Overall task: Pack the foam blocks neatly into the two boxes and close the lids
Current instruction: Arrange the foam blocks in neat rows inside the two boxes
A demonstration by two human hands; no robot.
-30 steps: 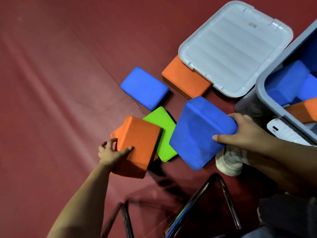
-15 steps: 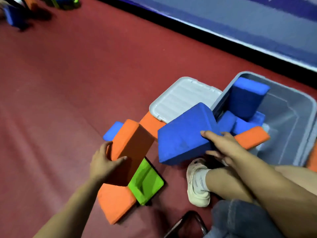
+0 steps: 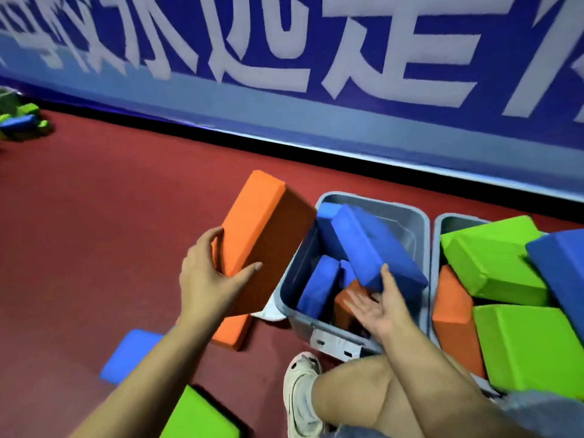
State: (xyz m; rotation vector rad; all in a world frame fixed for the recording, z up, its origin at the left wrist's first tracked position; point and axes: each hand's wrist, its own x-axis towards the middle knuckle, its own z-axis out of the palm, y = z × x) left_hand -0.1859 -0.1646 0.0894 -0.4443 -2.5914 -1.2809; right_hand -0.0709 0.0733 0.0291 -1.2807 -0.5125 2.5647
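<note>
The left hand (image 3: 215,276) is gripping an orange foam block (image 3: 262,238), thumb on the near face and fingers curled round its left edge, holding it tilted just beside the grey plastic box (image 3: 373,200). The block is looking matte and slightly fuzzy, a thick slab with softly rounded corners. The right hand (image 3: 379,305) is reaching into that box, palm up and fingers spread, thumb pressing against a blue foam block (image 3: 376,248) that is leaning across the rim. More blue and orange blocks are sitting jumbled beneath. The second box (image 3: 437,235) is brimming with green blocks (image 3: 493,260). A blue block (image 3: 132,352) is lying flat on the red floor (image 3: 94,232).
</note>
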